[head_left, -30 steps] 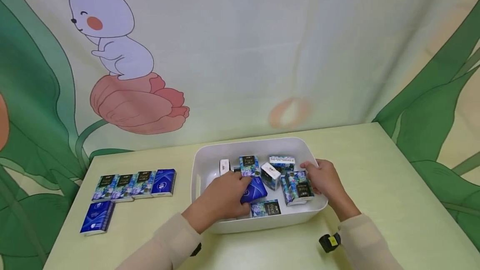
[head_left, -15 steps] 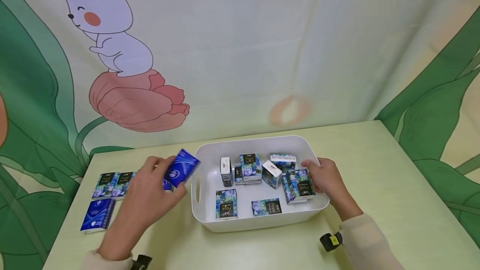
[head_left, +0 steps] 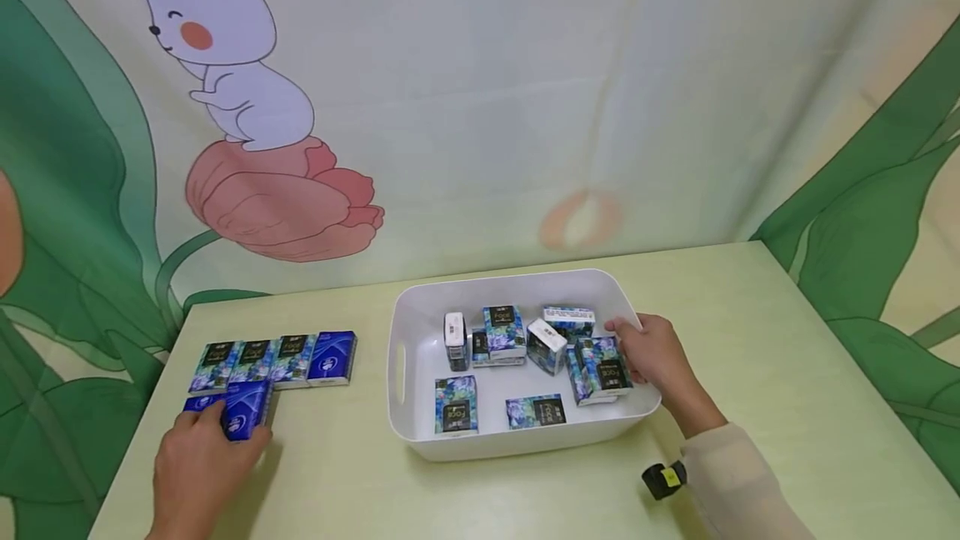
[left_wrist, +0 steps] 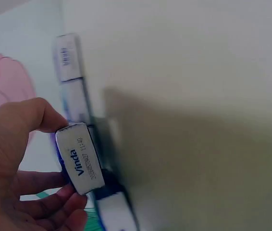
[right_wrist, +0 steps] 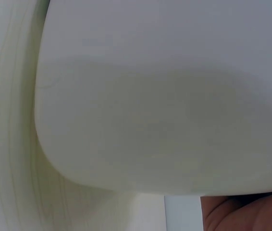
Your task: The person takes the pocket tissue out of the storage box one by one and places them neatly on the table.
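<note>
My left hand [head_left: 201, 461] pinches a blue tissue pack [head_left: 249, 408] at the left of the table, thumb on one side and fingers on the other. In the left wrist view its white end [left_wrist: 80, 161] reads "Vinda". The held pack overlaps another blue pack [head_left: 201, 401], mostly hidden behind it and the hand. Just behind is a row of several packs: floral ones [head_left: 252, 362] and a blue one [head_left: 332, 357] at the right end. My right hand [head_left: 663, 357] grips the right end of a white plastic bin [head_left: 517, 444], whose outer wall fills most of the right wrist view.
Several floral tissue packs lie or stand inside the bin, including a flat one [head_left: 456, 405] at front left and an upright one [head_left: 455, 342] behind it. A printed cloth [head_left: 465, 123] with a rabbit hangs along the table's back edge.
My left hand has lifted a blue pack out of the bin and carried it left to the front of the row. My right hand has stayed on the bin.
</note>
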Tool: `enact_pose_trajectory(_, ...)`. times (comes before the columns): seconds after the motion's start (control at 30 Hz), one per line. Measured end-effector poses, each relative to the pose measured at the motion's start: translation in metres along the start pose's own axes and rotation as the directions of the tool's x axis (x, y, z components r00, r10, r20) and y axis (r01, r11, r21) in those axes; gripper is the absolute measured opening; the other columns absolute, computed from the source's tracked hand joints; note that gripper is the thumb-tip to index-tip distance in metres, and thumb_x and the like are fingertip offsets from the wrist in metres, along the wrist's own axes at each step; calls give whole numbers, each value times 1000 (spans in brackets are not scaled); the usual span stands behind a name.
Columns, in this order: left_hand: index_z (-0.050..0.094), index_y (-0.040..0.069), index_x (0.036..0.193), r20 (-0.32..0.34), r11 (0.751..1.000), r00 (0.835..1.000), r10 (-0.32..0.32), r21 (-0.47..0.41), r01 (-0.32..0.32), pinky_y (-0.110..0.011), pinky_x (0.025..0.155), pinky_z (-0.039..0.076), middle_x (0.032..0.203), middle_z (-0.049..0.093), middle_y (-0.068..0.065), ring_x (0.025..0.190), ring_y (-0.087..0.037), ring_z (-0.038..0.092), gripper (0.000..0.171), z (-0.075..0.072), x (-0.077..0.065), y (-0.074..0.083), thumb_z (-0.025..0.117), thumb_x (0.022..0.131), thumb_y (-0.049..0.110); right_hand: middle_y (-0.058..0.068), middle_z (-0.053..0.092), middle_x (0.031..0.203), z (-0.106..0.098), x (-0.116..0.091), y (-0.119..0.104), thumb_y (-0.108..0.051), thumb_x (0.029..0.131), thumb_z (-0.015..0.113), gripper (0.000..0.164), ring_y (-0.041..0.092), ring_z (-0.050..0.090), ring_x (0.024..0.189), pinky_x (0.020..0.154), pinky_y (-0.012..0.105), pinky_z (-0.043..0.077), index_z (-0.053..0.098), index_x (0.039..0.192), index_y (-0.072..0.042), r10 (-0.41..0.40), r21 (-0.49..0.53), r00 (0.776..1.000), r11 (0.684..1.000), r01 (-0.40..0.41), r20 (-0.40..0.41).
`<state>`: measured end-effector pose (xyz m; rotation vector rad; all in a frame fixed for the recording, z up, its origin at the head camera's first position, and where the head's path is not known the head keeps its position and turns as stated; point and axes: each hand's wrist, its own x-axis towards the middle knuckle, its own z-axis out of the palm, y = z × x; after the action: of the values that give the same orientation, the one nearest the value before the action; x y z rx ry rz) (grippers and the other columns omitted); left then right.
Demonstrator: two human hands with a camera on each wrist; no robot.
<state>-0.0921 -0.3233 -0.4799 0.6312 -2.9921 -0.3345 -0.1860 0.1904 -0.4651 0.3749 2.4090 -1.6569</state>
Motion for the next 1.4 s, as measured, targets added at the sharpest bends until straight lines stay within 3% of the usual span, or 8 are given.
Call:
enact_pose_trajectory(0.47, 45, -24, 132, 22, 994, 998, -64, 89, 62, -69, 95, 38, 124, 36, -47, 111, -62, 39, 80, 14, -2, -5, 71, 82, 33, 3, 47, 63, -1, 2, 2, -21, 104, 49, 33, 11, 37, 46, 43, 24, 33, 63, 121, 4, 14, 17, 1000, 1000, -14, 0)
enact_pose_trajectory(0.67, 53, -14, 132, -87, 998, 994, 64, -23, -66, -68, 92, 39, 120, 45, -40, 109, -58, 46, 65, 3, -8, 21, 71, 87, 30, 3, 48, 62, 0, 3, -1, -20, 104, 48, 33, 11, 38, 46, 43, 25, 33, 63, 121, 5, 9, 18, 1000, 1000, -9, 4)
enact_pose_trajectory(0.73, 59, -10, 129, -149, 982, 976, 156, -80, -169, -66, 89, 42, 118, 50, -36, 107, -54, 50, 59, -7, -12, 41, 73, 87, 29, 3, 47, 62, 0, 3, -1, -20, 104, 48, 33, 11, 38, 47, 43, 25, 34, 63, 121, 5, 8, 17, 1000, 1000, -8, 5)
enact_pose_trajectory(0.8, 63, -6, 127, -223, 951, 941, 255, -117, -286, -63, 85, 46, 114, 55, -31, 103, -49, 55, 53, -17, -16, 65, 74, 87, 27, 3, 47, 62, -1, 3, -1, -20, 104, 49, 33, 11, 38, 47, 43, 25, 34, 63, 121, 5, 10, 17, 1000, 1000, -11, 6)
enact_pose_trajectory(0.93, 70, 0, 121, -364, 842, 816, 449, -135, -523, -56, 76, 52, 107, 63, -21, 95, -40, 61, 44, -33, -24, 116, 76, 86, 25, 2, 47, 62, -2, 2, 0, -21, 104, 49, 33, 12, 38, 47, 44, 26, 34, 63, 119, 4, 16, 17, 1000, 1000, -16, 0)
enact_pose_trajectory(1.03, 71, 3, 119, -378, 770, 748, 545, -127, -625, -51, 72, 55, 105, 65, -16, 92, -35, 63, 42, -39, -27, 149, 76, 85, 26, 2, 46, 62, -2, 2, 1, -21, 104, 49, 32, 12, 38, 47, 44, 25, 34, 63, 119, 4, 20, 16, 1000, 1000, -20, -5)
enact_pose_trajectory(1.17, 70, 5, 122, -264, 742, 744, 614, -128, -658, -45, 69, 56, 106, 66, -15, 89, -30, 64, 43, -38, -31, 182, 76, 87, 29, 3, 47, 64, -1, 1, 2, -21, 104, 49, 32, 11, 38, 47, 44, 24, 34, 62, 120, 4, 21, 24, 1000, 999, -21, 3)
enact_pose_trajectory(1.4, 73, 3, 106, 71, 759, 757, 650, -117, -640, -33, 57, 52, 91, 65, -9, 65, -18, 58, 35, -24, -35, 216, 74, 89, 34, 3, 48, 63, 0, 1, 1, -20, 104, 49, 32, 11, 38, 47, 43, 24, 34, 63, 119, 4, 14, 20, 1000, 1000, -14, 4)
